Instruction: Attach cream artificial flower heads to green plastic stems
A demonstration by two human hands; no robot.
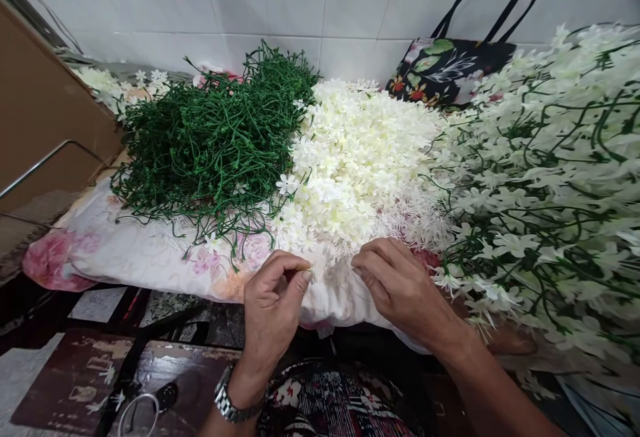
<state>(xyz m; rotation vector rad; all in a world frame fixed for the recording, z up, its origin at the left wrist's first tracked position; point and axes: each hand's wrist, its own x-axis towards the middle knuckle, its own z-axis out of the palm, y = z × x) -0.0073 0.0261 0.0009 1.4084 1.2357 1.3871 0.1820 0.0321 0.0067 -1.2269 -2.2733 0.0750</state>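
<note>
My left hand (277, 305), with a metal watch (233, 397) on its wrist, is pinched, thumb against forefinger. A tiny pale bit may show at its fingertips, too small to name. My right hand (395, 281) is also pinched, a short way to the right; whatever its fingers hold is hidden. Both hands are over the front edge of a floral cloth (165, 267). Just beyond them lie a heap of loose white artificial blossoms (350, 150) and thin white stringy pieces (415, 220). A pile of green plastic stems (215, 133) is at the left.
Finished-looking white flower sprays (550, 197) with green stems are heaped at the right. A black floral bag (445, 70) leans on the tiled wall (280, 0). A cardboard box (50, 97) stands at the left. Below is a worn brown wooden surface (65, 377).
</note>
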